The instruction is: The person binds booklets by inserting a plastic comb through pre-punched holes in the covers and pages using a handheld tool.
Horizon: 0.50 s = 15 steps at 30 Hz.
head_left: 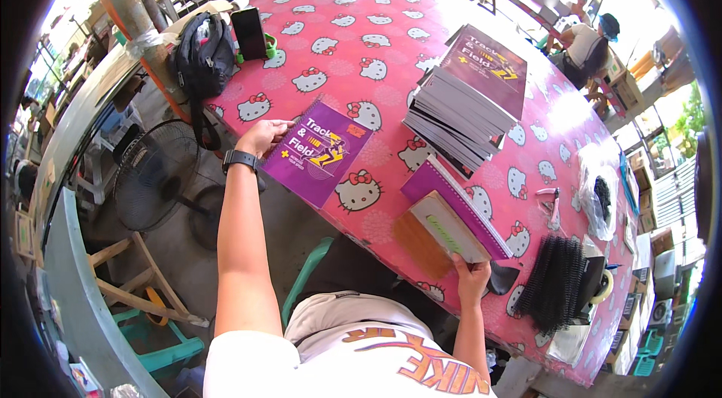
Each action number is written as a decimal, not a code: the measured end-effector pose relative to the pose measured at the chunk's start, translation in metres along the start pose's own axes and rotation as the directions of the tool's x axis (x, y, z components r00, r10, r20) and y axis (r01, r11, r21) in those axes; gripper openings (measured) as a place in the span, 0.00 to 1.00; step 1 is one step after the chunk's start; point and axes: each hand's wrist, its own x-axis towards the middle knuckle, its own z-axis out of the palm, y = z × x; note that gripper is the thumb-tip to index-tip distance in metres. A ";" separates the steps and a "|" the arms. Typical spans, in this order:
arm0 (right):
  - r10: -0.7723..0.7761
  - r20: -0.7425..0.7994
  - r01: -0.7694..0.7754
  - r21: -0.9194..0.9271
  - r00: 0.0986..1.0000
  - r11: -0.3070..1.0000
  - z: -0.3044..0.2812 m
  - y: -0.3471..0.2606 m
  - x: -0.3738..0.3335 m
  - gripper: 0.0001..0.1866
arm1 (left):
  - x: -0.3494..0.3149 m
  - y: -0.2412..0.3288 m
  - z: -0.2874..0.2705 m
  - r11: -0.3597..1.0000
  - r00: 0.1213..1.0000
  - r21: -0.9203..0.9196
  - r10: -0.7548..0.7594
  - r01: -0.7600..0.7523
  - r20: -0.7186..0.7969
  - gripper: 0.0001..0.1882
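Left fingers [281, 126] grip purple notebook [316, 151]; right fingers [459, 264], board [456, 229]; pink tablecloth [342, 41], black fan [150, 178] beside.

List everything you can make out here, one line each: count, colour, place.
Table: one, pink patterned cover, centre
Flat book: one, purple, left near edge
Book stack: one, dark top cover, right of centre
Spiral-edged book: one, purple, below the stack
Board: one, brown and grey with green marking, near edge
Hand tool: one, pink handles, right side
Coils: uncounted bunch, black, near right
Plastic bag: one, clear, far right
Tape roll: one, pale, beside coils
Phone: one, black, upper left
Backpack: one, black, upper left
Fan: one, black, floor left
Background: people and clutter, too small to count
Left hand: one, bare, gripping flat book
Right hand: one, bare, holding board
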 end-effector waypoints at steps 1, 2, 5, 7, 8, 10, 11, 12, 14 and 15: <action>-0.010 -0.001 0.010 -0.005 1.000 1.000 -0.001 0.002 0.000 0.18 | -0.001 0.003 0.000 0.999 0.999 -0.018 -0.034 0.034 0.012 0.15; -0.023 0.001 0.023 -0.011 1.000 1.000 0.000 0.002 0.000 0.18 | -0.001 0.002 -0.003 0.999 0.999 -0.020 -0.035 0.036 0.007 0.15; -0.034 -0.019 0.035 0.005 0.999 0.999 0.001 0.000 0.000 0.16 | 0.003 0.005 -0.012 0.991 0.989 -0.078 -0.103 0.112 0.107 0.15; -0.014 -0.015 0.014 0.018 1.000 1.000 0.000 0.004 -0.001 0.16 | 0.004 0.003 -0.014 0.992 0.985 -0.049 -0.108 0.115 0.131 0.15; -0.008 -0.022 0.009 0.035 1.000 0.999 0.000 0.005 0.001 0.16 | 0.005 0.006 -0.012 0.993 0.986 -0.033 -0.112 0.117 0.121 0.15; -0.013 -0.030 0.014 0.029 0.999 0.999 0.000 0.004 0.000 0.16 | 0.002 0.008 -0.007 0.993 0.988 -0.019 -0.117 0.120 0.103 0.15; -0.025 -0.032 0.025 0.026 0.999 0.999 0.000 0.003 0.000 0.16 | 0.001 0.008 -0.007 0.993 0.990 -0.009 -0.116 0.117 0.078 0.14; -0.021 -0.035 0.022 0.029 0.999 0.999 0.001 0.002 0.000 0.16 | 0.000 0.008 -0.006 0.993 0.990 -0.003 -0.119 0.120 0.080 0.14; -0.036 -0.035 0.037 0.022 0.999 0.999 0.002 0.000 0.000 0.16 | -0.002 0.010 -0.004 0.994 0.993 -0.005 -0.111 0.111 0.049 0.14; -0.032 -0.039 0.033 0.024 0.999 0.999 0.002 -0.001 0.000 0.16 | -0.003 0.011 -0.001 0.994 0.992 0.000 -0.113 0.114 0.051 0.14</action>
